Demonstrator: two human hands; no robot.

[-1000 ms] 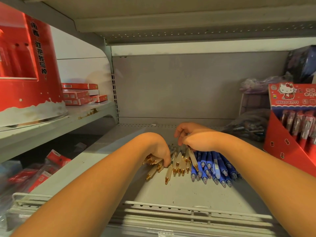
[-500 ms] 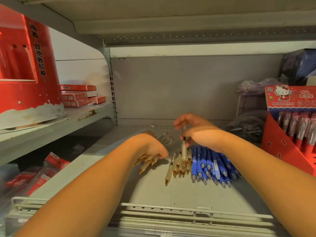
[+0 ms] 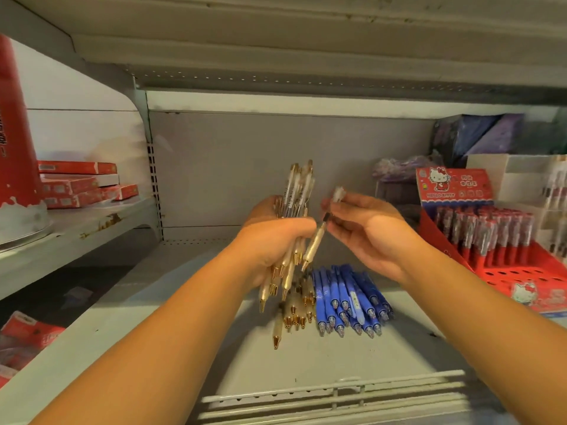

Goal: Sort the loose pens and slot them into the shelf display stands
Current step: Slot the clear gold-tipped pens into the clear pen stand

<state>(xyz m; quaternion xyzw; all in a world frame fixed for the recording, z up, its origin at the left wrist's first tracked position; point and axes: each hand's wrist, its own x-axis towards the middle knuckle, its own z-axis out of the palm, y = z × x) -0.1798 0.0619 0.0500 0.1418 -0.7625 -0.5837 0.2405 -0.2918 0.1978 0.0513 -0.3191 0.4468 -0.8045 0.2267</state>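
several pearl-white, gold-tipped plastic pens [image 3: 296, 194] stand bunched in the left hand [image 3: 276, 237], its grip clamped round them, likely to keep one kind together, while the right hand [image 3: 368, 231] pinches a single matching pen [image 3: 316, 240] just beside, above blue plastic pens [image 3: 346, 299] lying on the grey metal shelf [image 3: 306, 363].

The shelf [image 3: 306, 366] carries 2 touching heaps near its middle: gold pens [image 3: 294, 314], blue pens [image 3: 348, 300]. A red display stand [image 3: 506, 273] sits at its right edge, seemingly bagged goods [image 3: 399, 170] behind.

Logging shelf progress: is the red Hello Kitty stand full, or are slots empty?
Partly full. The red Hello Kitty stand holds pens in its back rows; its front holes sit empty.
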